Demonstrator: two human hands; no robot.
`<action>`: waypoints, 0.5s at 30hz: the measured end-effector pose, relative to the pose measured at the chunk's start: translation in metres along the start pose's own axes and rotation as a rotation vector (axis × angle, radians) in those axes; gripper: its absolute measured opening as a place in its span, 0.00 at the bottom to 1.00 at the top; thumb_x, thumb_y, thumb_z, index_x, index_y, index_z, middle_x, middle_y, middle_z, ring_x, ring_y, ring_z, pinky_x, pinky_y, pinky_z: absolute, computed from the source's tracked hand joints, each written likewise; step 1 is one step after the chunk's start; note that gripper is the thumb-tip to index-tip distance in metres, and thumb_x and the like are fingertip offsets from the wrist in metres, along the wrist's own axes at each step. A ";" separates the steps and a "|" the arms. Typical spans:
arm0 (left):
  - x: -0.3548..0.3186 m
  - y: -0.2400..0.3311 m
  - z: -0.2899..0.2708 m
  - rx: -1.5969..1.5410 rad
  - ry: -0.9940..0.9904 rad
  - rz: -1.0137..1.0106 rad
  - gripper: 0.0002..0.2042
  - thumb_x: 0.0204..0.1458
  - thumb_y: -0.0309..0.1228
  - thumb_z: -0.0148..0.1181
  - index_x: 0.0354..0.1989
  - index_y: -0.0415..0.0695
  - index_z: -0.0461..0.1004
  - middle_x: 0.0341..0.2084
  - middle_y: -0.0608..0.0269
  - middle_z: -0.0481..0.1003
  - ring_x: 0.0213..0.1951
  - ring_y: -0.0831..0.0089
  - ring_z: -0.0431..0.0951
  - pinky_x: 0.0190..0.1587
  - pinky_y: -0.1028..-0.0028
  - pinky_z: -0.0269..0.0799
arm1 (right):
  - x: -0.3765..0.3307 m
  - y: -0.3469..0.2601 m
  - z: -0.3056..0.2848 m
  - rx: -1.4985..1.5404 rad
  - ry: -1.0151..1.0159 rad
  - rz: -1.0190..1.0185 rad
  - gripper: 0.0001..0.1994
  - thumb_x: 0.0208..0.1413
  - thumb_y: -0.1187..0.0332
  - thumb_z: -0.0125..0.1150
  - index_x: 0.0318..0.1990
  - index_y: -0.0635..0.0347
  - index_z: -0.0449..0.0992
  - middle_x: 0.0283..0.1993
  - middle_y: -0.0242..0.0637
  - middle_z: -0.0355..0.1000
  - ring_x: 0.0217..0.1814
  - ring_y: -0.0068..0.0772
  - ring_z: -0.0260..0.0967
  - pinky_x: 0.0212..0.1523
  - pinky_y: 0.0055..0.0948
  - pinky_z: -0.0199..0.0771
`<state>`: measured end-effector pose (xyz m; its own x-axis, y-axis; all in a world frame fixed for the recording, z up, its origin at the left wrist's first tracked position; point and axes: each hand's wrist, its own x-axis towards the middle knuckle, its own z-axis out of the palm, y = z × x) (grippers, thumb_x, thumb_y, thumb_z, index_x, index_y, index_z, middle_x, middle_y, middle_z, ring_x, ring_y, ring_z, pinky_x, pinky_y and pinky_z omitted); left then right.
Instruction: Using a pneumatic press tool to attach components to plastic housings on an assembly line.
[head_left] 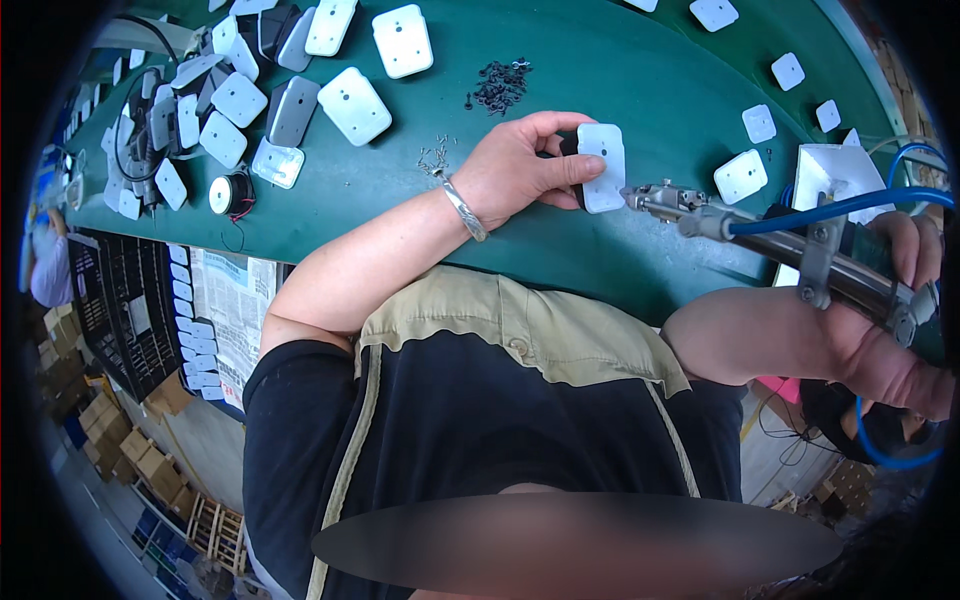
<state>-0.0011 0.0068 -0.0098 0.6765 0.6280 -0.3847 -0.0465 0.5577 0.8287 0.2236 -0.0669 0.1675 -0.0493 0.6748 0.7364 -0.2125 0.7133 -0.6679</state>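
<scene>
My left hand (530,165), with a silvery bracelet at the wrist, grips a flat rounded white-and-black case (603,170) by its left side, thumb over the white face. At the far right, my right hand (905,250) is closed about the rear of a long metal screwdriver tool (760,235). A blue hose runs along this tool, and its tip points left, close to the case's right edge. The tool hides part of the right hand. Between the left hand and the table's far side lies a pile of small black screws (497,88); silvery screws (435,155) lie by the bracelet.
White-faced cases (355,106) crowd the green table's (400,210) left side, beside a round black part with wires (232,195). More white cases (740,177) lie at the right, near a white tray (840,170). A black crate (120,310) stands below left; a person (55,262) is beyond it.
</scene>
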 end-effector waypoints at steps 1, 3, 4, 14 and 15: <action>0.000 -0.001 0.001 -0.042 -0.002 0.001 0.21 0.45 0.29 0.62 0.49 0.41 0.66 0.24 0.69 0.68 0.29 0.81 0.73 0.30 0.82 0.76 | -0.003 0.004 -0.001 0.053 -0.012 0.025 0.21 0.57 0.56 0.46 0.48 0.67 0.59 0.36 0.46 0.65 0.22 0.29 0.63 0.26 0.17 0.73; 0.001 0.000 0.004 -0.063 -0.013 -0.010 0.21 0.45 0.29 0.62 0.49 0.40 0.66 0.24 0.69 0.68 0.28 0.81 0.73 0.29 0.82 0.76 | -0.007 0.012 0.006 0.028 0.041 -0.016 0.22 0.57 0.56 0.46 0.49 0.67 0.59 0.36 0.46 0.65 0.23 0.30 0.63 0.28 0.18 0.73; 0.000 0.001 0.005 -0.086 -0.020 -0.018 0.21 0.45 0.29 0.62 0.49 0.40 0.66 0.24 0.70 0.68 0.28 0.82 0.73 0.29 0.82 0.76 | -0.008 0.013 0.010 0.017 0.060 -0.029 0.22 0.57 0.56 0.47 0.49 0.66 0.58 0.37 0.46 0.65 0.24 0.30 0.63 0.28 0.18 0.72; -0.004 0.005 0.006 -0.149 -0.052 -0.022 0.21 0.46 0.29 0.61 0.48 0.38 0.66 0.24 0.69 0.69 0.28 0.82 0.73 0.29 0.82 0.76 | -0.012 0.022 0.017 0.046 0.068 -0.061 0.25 0.56 0.55 0.48 0.53 0.64 0.55 0.41 0.47 0.63 0.29 0.33 0.65 0.34 0.22 0.71; -0.004 0.006 0.006 -0.163 -0.069 -0.020 0.21 0.45 0.28 0.61 0.48 0.38 0.66 0.25 0.69 0.69 0.28 0.82 0.73 0.29 0.82 0.76 | -0.012 0.023 0.017 0.046 0.067 -0.063 0.25 0.56 0.55 0.48 0.53 0.64 0.54 0.41 0.47 0.63 0.29 0.33 0.65 0.35 0.23 0.71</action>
<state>0.0000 0.0044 -0.0008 0.7273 0.5800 -0.3670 -0.1471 0.6540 0.7421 0.2026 -0.0624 0.1451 0.0305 0.6407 0.7672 -0.2574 0.7467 -0.6134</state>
